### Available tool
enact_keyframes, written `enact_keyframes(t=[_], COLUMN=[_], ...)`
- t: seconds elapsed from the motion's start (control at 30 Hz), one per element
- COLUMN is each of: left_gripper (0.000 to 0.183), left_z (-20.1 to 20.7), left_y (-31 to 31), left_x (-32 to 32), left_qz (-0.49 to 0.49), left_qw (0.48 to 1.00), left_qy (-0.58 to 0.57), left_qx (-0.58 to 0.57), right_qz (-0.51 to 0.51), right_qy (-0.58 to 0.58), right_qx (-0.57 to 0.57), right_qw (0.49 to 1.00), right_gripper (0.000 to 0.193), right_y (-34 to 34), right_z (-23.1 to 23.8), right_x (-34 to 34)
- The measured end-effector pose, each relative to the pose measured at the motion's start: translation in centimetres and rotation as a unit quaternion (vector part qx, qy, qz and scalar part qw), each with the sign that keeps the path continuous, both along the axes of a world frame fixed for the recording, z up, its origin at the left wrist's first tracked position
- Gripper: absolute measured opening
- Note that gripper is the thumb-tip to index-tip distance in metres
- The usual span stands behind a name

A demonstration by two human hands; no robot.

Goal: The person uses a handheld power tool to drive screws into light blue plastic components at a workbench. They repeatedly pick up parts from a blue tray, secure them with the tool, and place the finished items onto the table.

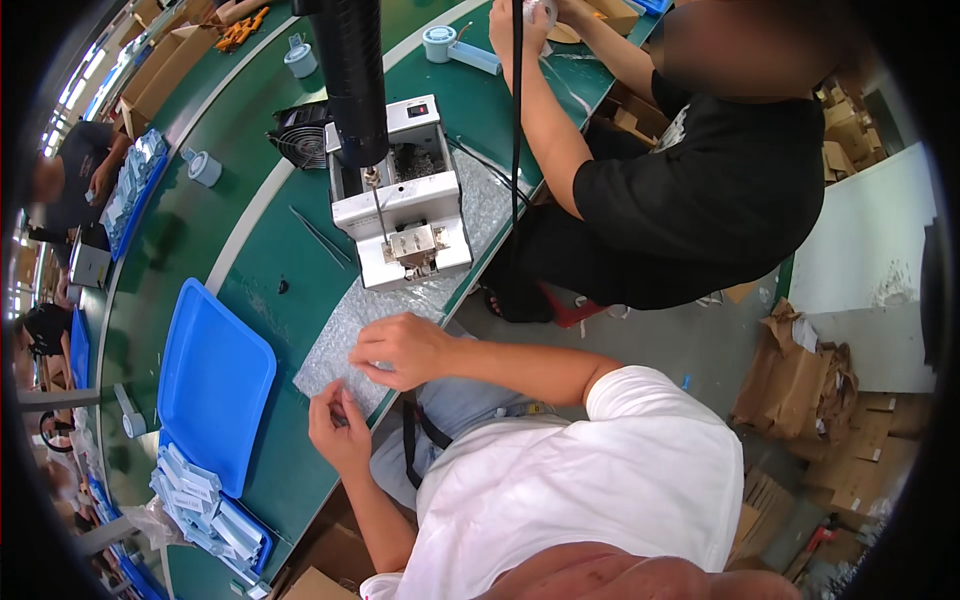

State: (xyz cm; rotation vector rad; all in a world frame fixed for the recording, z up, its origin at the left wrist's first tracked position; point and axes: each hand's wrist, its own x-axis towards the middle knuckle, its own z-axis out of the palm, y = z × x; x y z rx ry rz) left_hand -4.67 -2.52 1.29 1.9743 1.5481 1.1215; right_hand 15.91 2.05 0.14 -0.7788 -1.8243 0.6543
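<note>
Both my hands are over a sheet of bubble wrap (322, 368) at the near edge of the green table. My right hand (402, 350) is closed, its fingers bent down toward the thumb; whatever may be between them is hidden. Just below and to the left, my left hand (340, 428) has loosely curled fingers, apart from the thumb, and nothing visible in them. Beyond the right hand stands a white bench machine (402, 205) with a metal block at its front, on the same wrap. A black cylindrical tool (345, 80) hangs above it.
Left of my hands lies a blue tray (215, 385); a second blue tray (262, 545) holds several light-blue plastic parts (200, 500). Tweezers (320, 237) and a black fan (302, 140) sit by the machine. A co-worker in black (700, 190) sits at the upper right.
</note>
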Motion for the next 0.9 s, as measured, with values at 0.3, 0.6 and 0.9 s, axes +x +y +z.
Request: enact_keyframes(t=[0.3, 0.6, 0.9], left_gripper=[0.027, 0.018, 0.009], left_z=[-0.1, -0.6, -0.5], left_y=[-0.2, -0.1, 0.1], left_x=[-0.5, -0.8, -0.5], left_qz=[0.031, 0.008, 0.010], left_qw=[0.999, 1.000, 1.000], left_qy=[-0.018, 0.004, 0.015], left_qx=[-0.017, -0.025, -0.002], right_qz=[0.283, 0.193, 0.254], right_qy=[0.559, 0.126, 0.051], right_qx=[0.087, -0.099, 0.058], right_qw=[0.775, 0.968, 0.964], right_gripper=[0.089, 0.034, 0.013], right_y=[1.2, 3.4, 8.5], right_z=[16.5, 10.6, 4.8], right_x=[15.5, 4.1, -12.4])
